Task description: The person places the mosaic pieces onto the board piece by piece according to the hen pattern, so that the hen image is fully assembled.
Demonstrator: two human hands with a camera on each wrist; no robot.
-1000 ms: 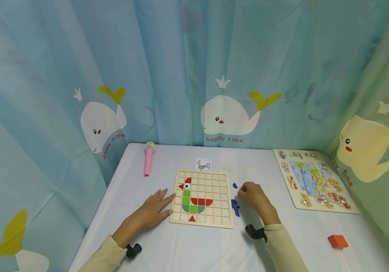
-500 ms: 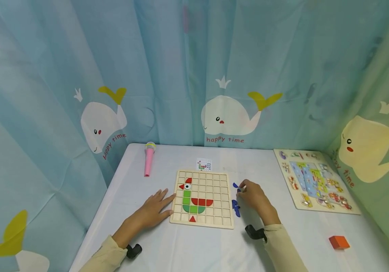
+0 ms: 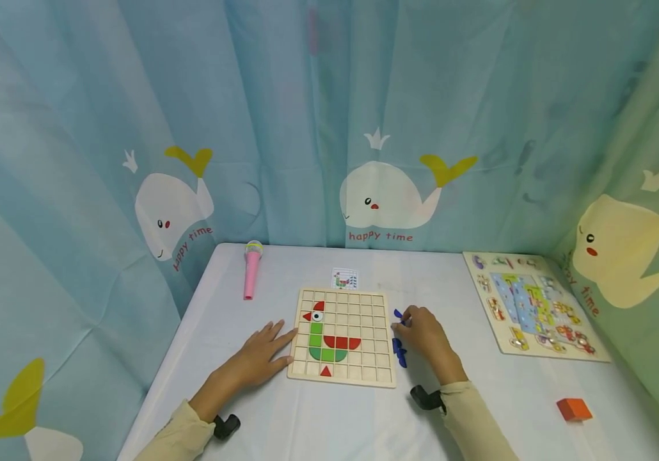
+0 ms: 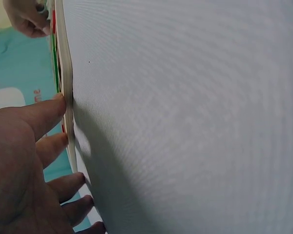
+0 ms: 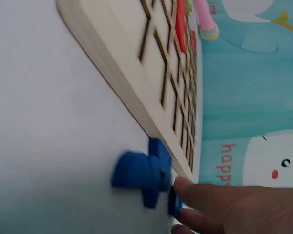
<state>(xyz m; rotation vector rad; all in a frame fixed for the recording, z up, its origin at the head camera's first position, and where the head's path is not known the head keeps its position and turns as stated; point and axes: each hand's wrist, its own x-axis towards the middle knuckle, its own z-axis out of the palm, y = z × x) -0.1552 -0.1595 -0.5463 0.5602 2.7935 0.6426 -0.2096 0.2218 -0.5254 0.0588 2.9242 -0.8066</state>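
A wooden grid board (image 3: 371, 371) lies on the white table. Red, green and eye-printed pieces on it form a bird, with a red piece (image 3: 342, 342) in its body. My left hand (image 3: 257, 355) rests with spread fingers at the board's left edge; its thumb and index finger touch the rim in the left wrist view. Beside the right edge, my right hand (image 3: 424, 331) pinches a small blue piece (image 5: 174, 202) between thumb and fingers. Several more blue curved pieces (image 5: 141, 170) lie close together by the board, and another blue piece (image 3: 398, 313) sits just beyond the fingertips.
Behind the board lies a small picture card (image 3: 345, 278) showing a bird pattern. A pink toy microphone (image 3: 252, 270) is at the back left. To the right are a picture puzzle board (image 3: 508, 342) and an orange block (image 3: 574, 409). A whale-print curtain (image 3: 283, 128) surrounds the table.
My right hand has shifted slightly left toward the board's edge, with a blue piece in its fingers. The left hand and the board have stayed put.
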